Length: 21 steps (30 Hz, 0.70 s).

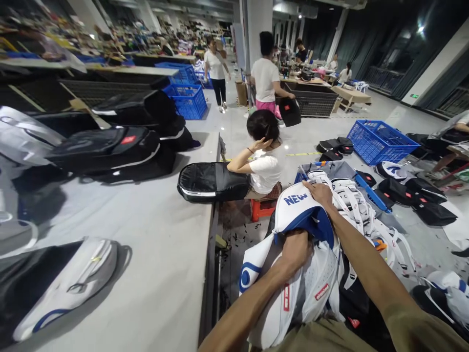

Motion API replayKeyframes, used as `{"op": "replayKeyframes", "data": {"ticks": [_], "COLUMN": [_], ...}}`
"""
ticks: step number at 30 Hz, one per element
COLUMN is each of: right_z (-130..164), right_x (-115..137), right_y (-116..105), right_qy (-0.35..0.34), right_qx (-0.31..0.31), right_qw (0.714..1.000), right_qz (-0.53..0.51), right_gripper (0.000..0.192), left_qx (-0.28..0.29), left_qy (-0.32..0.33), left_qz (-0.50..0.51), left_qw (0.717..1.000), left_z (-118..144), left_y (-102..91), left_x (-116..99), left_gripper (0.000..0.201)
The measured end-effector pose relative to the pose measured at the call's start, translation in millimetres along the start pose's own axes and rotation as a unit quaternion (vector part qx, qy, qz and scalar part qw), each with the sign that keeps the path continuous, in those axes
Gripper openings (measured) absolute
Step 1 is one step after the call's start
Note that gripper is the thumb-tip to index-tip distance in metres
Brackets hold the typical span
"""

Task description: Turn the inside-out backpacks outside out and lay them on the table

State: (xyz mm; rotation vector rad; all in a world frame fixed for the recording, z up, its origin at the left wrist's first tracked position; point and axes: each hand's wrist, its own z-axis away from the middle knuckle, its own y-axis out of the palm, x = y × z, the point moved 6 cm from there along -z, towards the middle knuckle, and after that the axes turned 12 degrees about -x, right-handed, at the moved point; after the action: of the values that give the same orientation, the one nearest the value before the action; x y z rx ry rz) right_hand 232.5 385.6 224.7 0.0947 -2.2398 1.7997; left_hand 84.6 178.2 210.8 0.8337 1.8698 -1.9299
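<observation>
In front of my body is a white backpack (271, 313) with blue trim and red labels, its top unzipped. Blue letters "NEW" mark the white top flap (287, 208), and blue lining shows beneath it. My right hand (321, 194) has its fingers closed over the flap's upper edge. My left hand (297, 248) reaches under the flap into the opening; the fingers are hidden inside, so what they touch cannot be seen.
A long table (157, 244) on the left bears black bags (120, 151) and a white-and-black bag (84, 278). A person (266, 171) sits at its edge. White bags (351, 200) pile in a crate at right; a blue crate (381, 142) stands behind.
</observation>
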Motion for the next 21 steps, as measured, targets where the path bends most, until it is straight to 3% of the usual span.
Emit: {"op": "replayKeyframes", "data": {"ticks": [9, 12, 18, 21], "right_z": [-15.9, -20.9, -30.7, -35.4], "right_x": [-28.1, -34.5, -55.4, -64.5], "right_y": [61.5, 85.8, 137.4, 151.7], "right_qy": [0.04, 0.021, 0.017, 0.024], "right_qx": [0.091, 0.126, 0.183, 0.197], "right_qw": [0.994, 0.991, 0.982, 0.98], "right_qz": [0.033, 0.03, 0.037, 0.01], "right_gripper": [0.091, 0.096, 0.086, 0.086], "left_qx": [-0.017, -0.03, -0.023, -0.022], "left_qy": [0.071, 0.063, 0.07, 0.08], "left_qz": [-0.023, -0.016, 0.009, 0.017], "left_qw": [0.997, 0.997, 0.997, 0.996], "left_z": [13.8, 11.5, -0.5, -12.8], "left_y": [-1.8, 0.4, 6.3, 9.9], "left_x": [-26.8, -27.6, -32.7, -32.4], "left_gripper": [0.023, 0.021, 0.023, 0.02]}}
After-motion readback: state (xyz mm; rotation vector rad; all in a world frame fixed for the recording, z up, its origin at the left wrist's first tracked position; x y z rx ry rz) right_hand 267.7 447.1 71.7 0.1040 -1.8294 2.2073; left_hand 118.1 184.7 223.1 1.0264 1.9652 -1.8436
